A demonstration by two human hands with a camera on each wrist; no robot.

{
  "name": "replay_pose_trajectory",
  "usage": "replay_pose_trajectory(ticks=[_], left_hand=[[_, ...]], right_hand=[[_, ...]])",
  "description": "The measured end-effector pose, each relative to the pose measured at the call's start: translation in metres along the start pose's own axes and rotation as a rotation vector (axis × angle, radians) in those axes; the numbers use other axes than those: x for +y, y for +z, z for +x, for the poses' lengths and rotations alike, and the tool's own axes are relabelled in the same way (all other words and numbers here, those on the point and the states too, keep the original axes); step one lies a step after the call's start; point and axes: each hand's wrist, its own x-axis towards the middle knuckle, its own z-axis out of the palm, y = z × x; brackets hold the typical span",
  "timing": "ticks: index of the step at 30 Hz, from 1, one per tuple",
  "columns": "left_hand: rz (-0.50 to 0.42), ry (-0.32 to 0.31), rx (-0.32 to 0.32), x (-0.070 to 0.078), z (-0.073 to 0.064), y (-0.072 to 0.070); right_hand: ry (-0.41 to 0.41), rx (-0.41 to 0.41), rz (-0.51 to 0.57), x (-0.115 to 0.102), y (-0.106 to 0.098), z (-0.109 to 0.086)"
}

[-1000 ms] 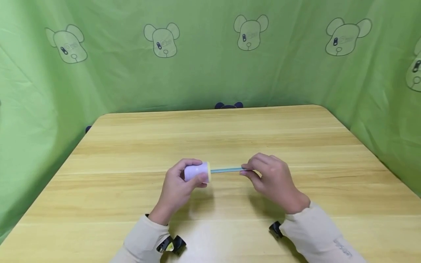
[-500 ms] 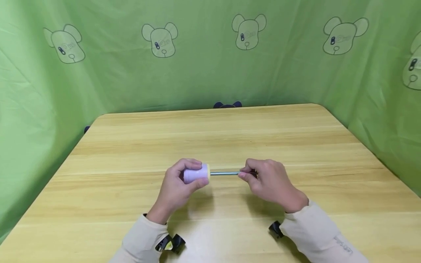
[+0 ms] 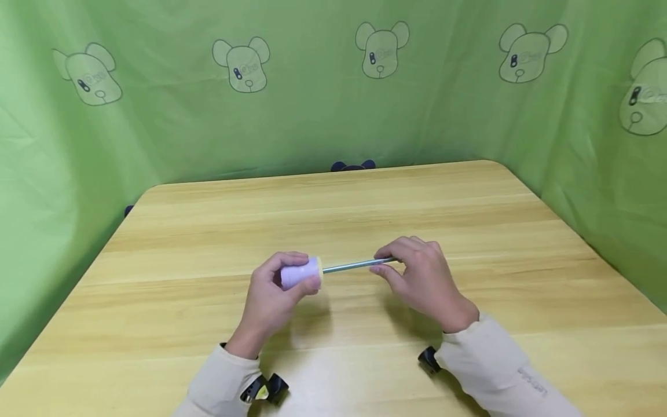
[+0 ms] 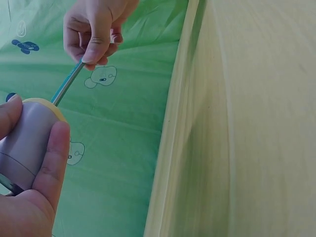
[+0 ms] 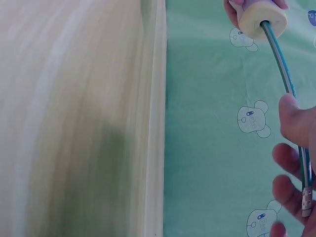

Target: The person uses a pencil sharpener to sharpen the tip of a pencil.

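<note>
A light purple pencil sharpener (image 3: 298, 274) with a pale yellow end lies sideways in my left hand (image 3: 268, 298), thumb and fingers gripping its body. A blue-green striped pencil (image 3: 348, 266) has its tip inside the hole in the yellow end. My right hand (image 3: 424, 284) pinches the pencil's other half between thumb and fingers. In the right wrist view, the pencil's ferrule end (image 5: 307, 197) shows beside the curled fingers. Both hands hold these things above the table. The sharpener's inside and the pencil's point are hidden.
A wood-grain table (image 3: 333, 208) spreads below both hands. Green curtains (image 3: 312, 121) with bear-head drawings hang behind and at the sides. A black wrist device (image 3: 276, 388) shows at the left sleeve, another dark one (image 3: 429, 360) at the right.
My right hand has shifted its fingers on the pencil, curling in and then loosening. The pencil's right end now tilts higher. The left hand keeps its grip on the sharpener; the head view has turned slightly.
</note>
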Motion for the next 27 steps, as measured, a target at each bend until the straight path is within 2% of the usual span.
replay_pose_trajectory(ticks=[4,7,11,14,18,23,27], left_hand=[[-0.065,-0.007,0.001,0.0005,-0.0004,-0.0003],[-0.088,-0.001,-0.002,0.0007,-0.0006,-0.0007],[-0.051,0.028,-0.006,0.0002,-0.0001,-0.0004],[-0.006,0.043,0.003,0.0001,-0.0002,-0.0016],[0.016,0.045,0.003,0.0008,-0.0003,-0.0041],[0.021,0.066,-0.013,-0.0008,0.0,-0.005],[0.025,0.077,-0.024,-0.0026,0.0011,-0.0032]], right_hand=[[-0.041,0.019,0.04,-0.0007,0.0014,-0.0002],[-0.1,0.06,0.018,-0.0011,0.0019,0.0001],[-0.158,0.142,-0.076,-0.0009,0.0026,-0.0001],[-0.174,0.16,-0.108,-0.0015,0.0035,0.0],[-0.154,0.129,-0.086,-0.0034,0.0039,0.0008],[-0.071,0.037,-0.036,-0.0057,0.0029,-0.0001],[-0.028,0.01,-0.018,-0.0065,0.0021,-0.0016]])
